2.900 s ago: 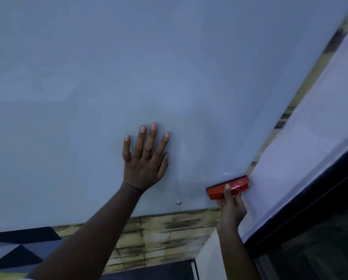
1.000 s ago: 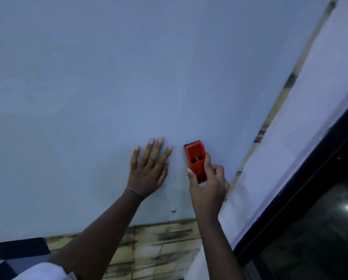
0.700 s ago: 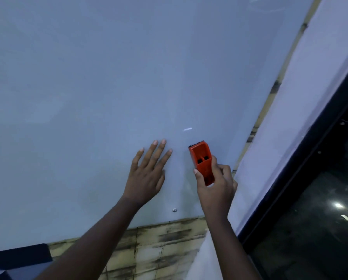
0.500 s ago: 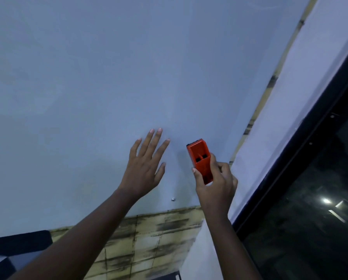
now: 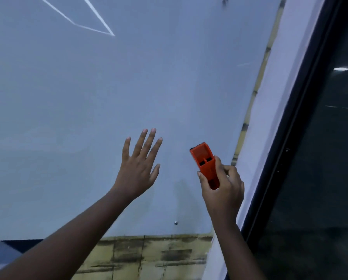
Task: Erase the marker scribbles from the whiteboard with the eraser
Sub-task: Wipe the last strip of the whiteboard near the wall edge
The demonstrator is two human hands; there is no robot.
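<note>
Since the earlier frames the view has tipped upward, bringing thin white lines (image 5: 92, 27) at 11 o'clock into sight, and the left hand (image 5: 137, 170) has lifted off the board, where it had been pressed flat. The large pale blue-grey whiteboard (image 5: 88, 98) fills most of the view; apart from those lines, which may be marks or only reflections, and a small dark smudge (image 5: 225, 1) near 12 o'clock, no scribbles show. Below it at 6 o'clock runs a strip of worn yellowish tiled wall (image 5: 149, 255), and at 3 o'clock a dark glass pane (image 5: 320, 158) in a black frame. The left hand is released, fingers spread and straight, just in front of the board at the centre. The right hand (image 5: 222, 188) at 4 o'clock grasps the orange plastic eraser (image 5: 205, 162), turned upright with its hollow back toward the camera; whether its pad touches the board cannot be told. I judge the lower area finished, with any remaining work higher up.
</note>
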